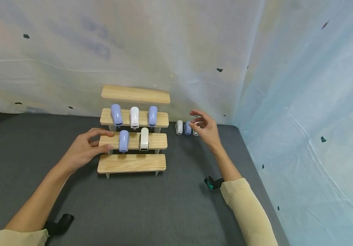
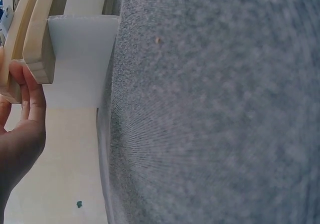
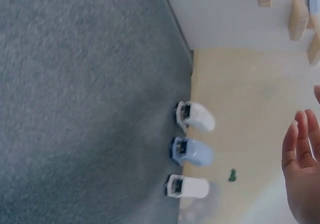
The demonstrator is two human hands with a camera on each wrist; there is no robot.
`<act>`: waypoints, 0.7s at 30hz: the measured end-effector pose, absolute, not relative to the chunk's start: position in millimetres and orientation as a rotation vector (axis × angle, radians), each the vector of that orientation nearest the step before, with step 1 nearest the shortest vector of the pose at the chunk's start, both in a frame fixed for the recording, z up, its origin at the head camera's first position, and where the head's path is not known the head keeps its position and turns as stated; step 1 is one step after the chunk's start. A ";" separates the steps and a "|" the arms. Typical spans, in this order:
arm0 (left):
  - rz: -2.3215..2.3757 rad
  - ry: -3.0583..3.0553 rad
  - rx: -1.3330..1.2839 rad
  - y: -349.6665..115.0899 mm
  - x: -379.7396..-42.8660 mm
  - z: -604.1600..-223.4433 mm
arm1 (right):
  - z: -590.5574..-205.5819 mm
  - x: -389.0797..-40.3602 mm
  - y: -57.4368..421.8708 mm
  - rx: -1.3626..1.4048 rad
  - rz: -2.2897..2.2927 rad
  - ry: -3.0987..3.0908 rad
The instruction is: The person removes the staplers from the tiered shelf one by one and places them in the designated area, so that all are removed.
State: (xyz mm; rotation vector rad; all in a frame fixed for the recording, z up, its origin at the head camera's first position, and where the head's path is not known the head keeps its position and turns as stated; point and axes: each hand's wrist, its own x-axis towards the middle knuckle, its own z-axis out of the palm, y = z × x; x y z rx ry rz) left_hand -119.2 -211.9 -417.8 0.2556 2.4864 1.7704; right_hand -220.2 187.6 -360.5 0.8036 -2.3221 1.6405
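Observation:
My left hand [image 1: 85, 145] grips the left end of a stepped wooden display rack [image 1: 131, 164], its thumb and fingers around one of the lower boards. In the left wrist view, the fingers [image 2: 34, 91] bend about the board ends. On the rack stand small staplers: lilac [image 1: 116, 114], white [image 1: 135, 117] and lilac [image 1: 152, 116] on one board, with a lilac one [image 1: 123, 140] and a white one [image 1: 144, 138] on the board below. My right hand [image 1: 207, 130] hovers with relaxed fingers and nothing in it, overlapping a row of three staplers on the table.
That row, right of the rack, has a white stapler [image 3: 200, 117], a lilac-blue one [image 3: 197, 152] and another white one [image 3: 192, 186] by the back sheet. Pale sheeting [image 1: 176, 44] hangs behind and to the right of the dark grey table [image 1: 176, 205]. The rack's top board [image 1: 136, 94] stands close to it.

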 end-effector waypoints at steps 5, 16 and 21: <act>1.752 2.520 0.265 -211.9 -118.8 -418.0 | -351.1 -210.5 178.7 0.903 1.600 -2.350; 1.712 2.586 0.279 -213.0 -118.9 -417.7 | -332.5 -195.8 157.6 1.006 1.637 -2.371; 1.695 2.603 0.290 -212.3 -118.7 -418.1 | -328.7 -194.8 147.9 1.056 1.649 -2.359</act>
